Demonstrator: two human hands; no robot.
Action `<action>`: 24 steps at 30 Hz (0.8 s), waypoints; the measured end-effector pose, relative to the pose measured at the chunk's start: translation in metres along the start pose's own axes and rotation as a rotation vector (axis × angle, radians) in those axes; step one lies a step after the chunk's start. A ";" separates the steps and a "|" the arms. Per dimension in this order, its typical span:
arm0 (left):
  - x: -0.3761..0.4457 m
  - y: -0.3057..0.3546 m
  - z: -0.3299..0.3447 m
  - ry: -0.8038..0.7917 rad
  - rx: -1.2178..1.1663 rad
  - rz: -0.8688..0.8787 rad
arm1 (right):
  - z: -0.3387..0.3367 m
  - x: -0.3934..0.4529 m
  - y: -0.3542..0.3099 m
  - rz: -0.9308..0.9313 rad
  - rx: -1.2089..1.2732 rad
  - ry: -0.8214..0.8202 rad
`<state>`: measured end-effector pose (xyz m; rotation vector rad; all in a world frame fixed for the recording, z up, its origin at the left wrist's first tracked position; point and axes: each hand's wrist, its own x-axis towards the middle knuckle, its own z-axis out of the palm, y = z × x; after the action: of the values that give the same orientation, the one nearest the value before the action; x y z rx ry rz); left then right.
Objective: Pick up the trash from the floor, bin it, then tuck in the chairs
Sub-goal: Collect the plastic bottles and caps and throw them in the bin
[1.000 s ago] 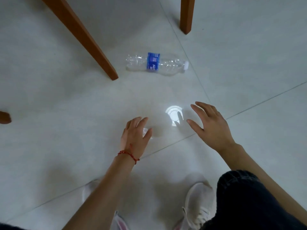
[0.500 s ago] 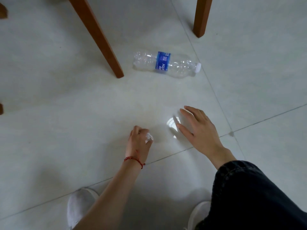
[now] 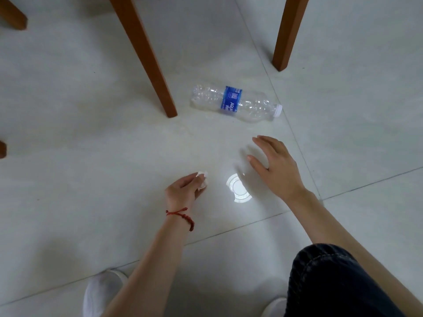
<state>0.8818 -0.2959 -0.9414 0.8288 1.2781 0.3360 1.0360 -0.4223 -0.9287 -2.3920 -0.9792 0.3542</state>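
Note:
A small crumpled white paper scrap (image 3: 202,180) is pinched in the fingers of my left hand (image 3: 184,191), just above the pale tiled floor. My right hand (image 3: 275,167) hovers open over the floor, fingers spread, a short way below an empty clear plastic bottle (image 3: 235,103). The bottle has a blue label and a white cap and lies on its side. Two brown wooden chair legs stand by it: one (image 3: 146,53) to its left, another (image 3: 288,33) to its upper right.
A bright round light reflection (image 3: 238,188) shines on the tile between my hands. More wooden leg ends (image 3: 12,16) show at the far left edge. My white shoes (image 3: 100,291) and dark trouser knee (image 3: 332,282) fill the bottom of the view.
My left hand closed its fingers over the paper scrap and lifted it off the tile. My right hand moved up toward the bottle. The view shifted closer to the chair legs.

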 end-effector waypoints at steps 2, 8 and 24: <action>0.003 0.010 0.003 0.006 -0.041 0.002 | -0.001 0.021 -0.004 -0.013 0.011 0.017; 0.011 0.036 0.009 0.039 -0.089 0.038 | -0.002 0.083 -0.004 -0.101 -0.111 0.079; 0.021 0.032 0.018 0.064 -0.083 -0.022 | 0.001 0.140 0.004 0.120 -0.138 -0.116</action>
<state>0.9116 -0.2678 -0.9326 0.7382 1.3228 0.3984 1.1364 -0.3248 -0.9373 -2.5878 -0.9398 0.4882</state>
